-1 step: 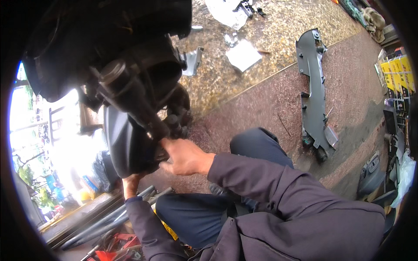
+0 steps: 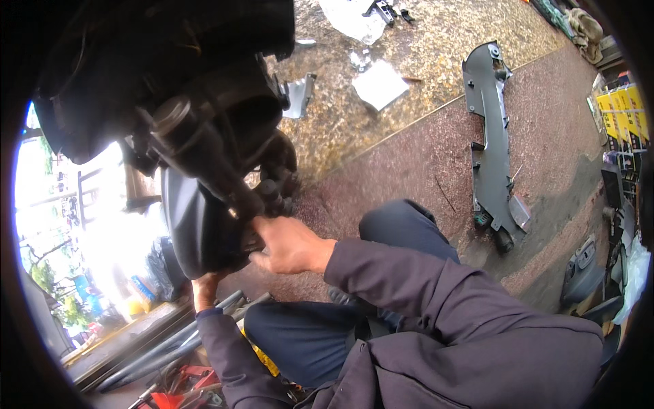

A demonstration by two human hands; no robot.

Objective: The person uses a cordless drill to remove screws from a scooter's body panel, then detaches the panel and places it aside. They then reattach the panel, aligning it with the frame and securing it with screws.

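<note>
A black motorcycle-like front end hangs at the upper left, with a dark tubular fork leg (image 2: 201, 150) slanting down toward me. Beside that leg curves a smooth black fender (image 2: 191, 228). My right hand (image 2: 291, 247) is at the leg's lower end, fingers curled and thumb bent toward them against the fender's edge; what lies between them is hidden. From below, my left hand (image 2: 206, 290) reaches up to the fender's bottom edge, its fingers out of sight behind it.
A long grey plastic panel (image 2: 492, 157) lies on the floor at right. White paper (image 2: 380, 85) and small parts lie farther off. Metal pipes (image 2: 177, 347) and red-handled tools (image 2: 167, 401) sit at lower left. Yellow boxes (image 2: 621, 112) stand along the right side.
</note>
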